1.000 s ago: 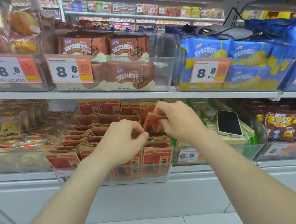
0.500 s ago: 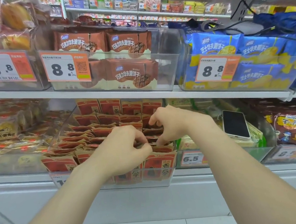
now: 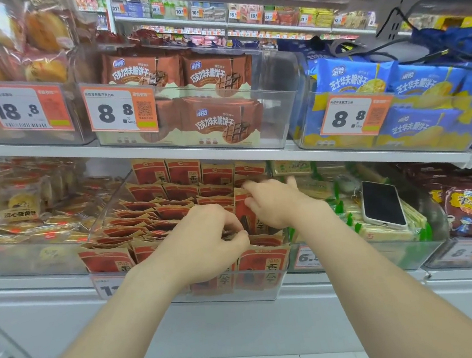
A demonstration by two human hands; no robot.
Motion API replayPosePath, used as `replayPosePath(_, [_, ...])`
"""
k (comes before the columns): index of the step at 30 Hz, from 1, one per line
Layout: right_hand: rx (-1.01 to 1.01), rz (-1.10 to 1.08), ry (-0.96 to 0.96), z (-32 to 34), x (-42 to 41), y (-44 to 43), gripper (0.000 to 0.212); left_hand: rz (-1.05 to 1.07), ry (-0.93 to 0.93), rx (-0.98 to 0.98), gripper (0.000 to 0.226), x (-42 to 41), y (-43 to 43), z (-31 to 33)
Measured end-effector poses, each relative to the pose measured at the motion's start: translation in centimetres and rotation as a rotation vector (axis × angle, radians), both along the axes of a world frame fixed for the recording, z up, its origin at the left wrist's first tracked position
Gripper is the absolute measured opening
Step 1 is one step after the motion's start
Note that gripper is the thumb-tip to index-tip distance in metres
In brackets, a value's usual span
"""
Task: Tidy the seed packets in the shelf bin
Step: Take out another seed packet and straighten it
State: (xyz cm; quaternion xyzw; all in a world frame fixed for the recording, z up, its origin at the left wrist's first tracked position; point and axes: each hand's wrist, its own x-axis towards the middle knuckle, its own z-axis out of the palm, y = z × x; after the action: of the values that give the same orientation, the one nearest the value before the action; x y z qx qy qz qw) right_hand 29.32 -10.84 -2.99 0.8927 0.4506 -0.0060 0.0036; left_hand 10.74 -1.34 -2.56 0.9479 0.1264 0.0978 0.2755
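Observation:
A clear shelf bin point(image 3: 270, 290) on the lower shelf holds several rows of red-and-tan seed packets point(image 3: 174, 211). My left hand point(image 3: 203, 240) is in the front middle of the bin, fingers curled and pinching the tops of packets there. My right hand point(image 3: 278, 203) is further back on the right side, fingers curled round one upright seed packet point(image 3: 246, 215) that stands taller than its neighbours. The packets under both hands are hidden.
A white phone point(image 3: 381, 204) lies on green-and-cream packs in the bin to the right. The shelf above point(image 3: 226, 153) hangs close over the hands, carrying bins of brown point(image 3: 217, 119) and blue biscuit bags point(image 3: 415, 119). Left bin holds pastry packs point(image 3: 19, 210).
My right hand has gone from holding a packet up over the rows to lower in the right column, gripping an upright packet. My left hand stayed in the front middle.

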Motion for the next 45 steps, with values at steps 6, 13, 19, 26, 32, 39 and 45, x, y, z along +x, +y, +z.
replayPosePath(6, [0.005,0.063,-0.160,0.9,-1.1,-0.3,0.043,-0.003,-0.001,0.011,0.023,0.0,0.0,0.1])
replayPosePath(13, [0.025,0.001,0.153,1.7,-1.2,-1.2,0.041,0.004,-0.010,0.029,0.025,0.3,0.0,-0.2])
replayPosePath(19, [0.238,-0.089,0.176,0.8,-1.2,-0.7,0.054,0.004,0.010,0.036,0.026,0.3,0.0,-0.3])
replayPosePath(26, [0.211,-0.179,0.025,1.2,-0.7,0.7,0.040,0.001,0.014,0.030,0.029,0.3,0.1,-0.5])
replayPosePath(32, [0.200,-0.246,-0.076,0.8,-0.8,2.1,0.025,0.061,-0.023,0.048,0.034,0.7,-0.3,-0.4])
replayPosePath(39, [0.270,-0.195,-0.048,1.0,-2.0,1.4,0.021,0.150,-0.064,0.139,0.039,1.6,-1.1,-0.6])
replayPosePath(45, [0.393,-0.119,-0.044,1.4,-3.1,-1.1,0.010,0.188,-0.059,0.110,0.034,1.6,-1.5,-0.5])
